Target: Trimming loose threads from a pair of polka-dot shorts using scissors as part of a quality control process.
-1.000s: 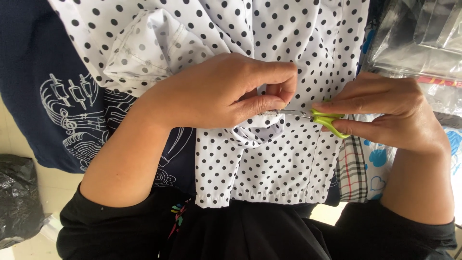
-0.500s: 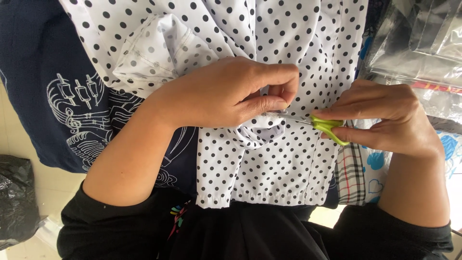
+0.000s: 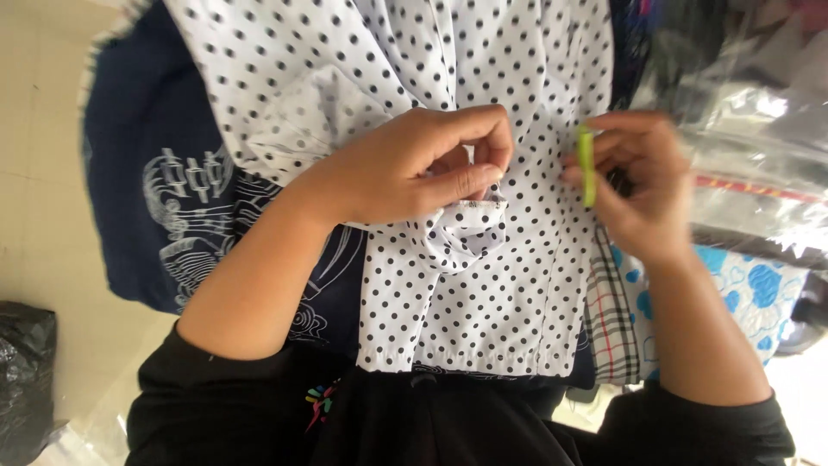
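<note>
White polka-dot garment (image 3: pixel 483 285) spread flat, centre, one fold pinched up at mid-cloth. Small green-handled scissors (image 3: pixel 586 164) just right of it, upright, blurred.

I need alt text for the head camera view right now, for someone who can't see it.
Seen from above, the left hand pinches a fold of white fabric with black polka dots, while the right hand holds small green-handled scissors just beside it, blurred. Navy printed cloth lies underneath, with clear plastic bags at right.
</note>
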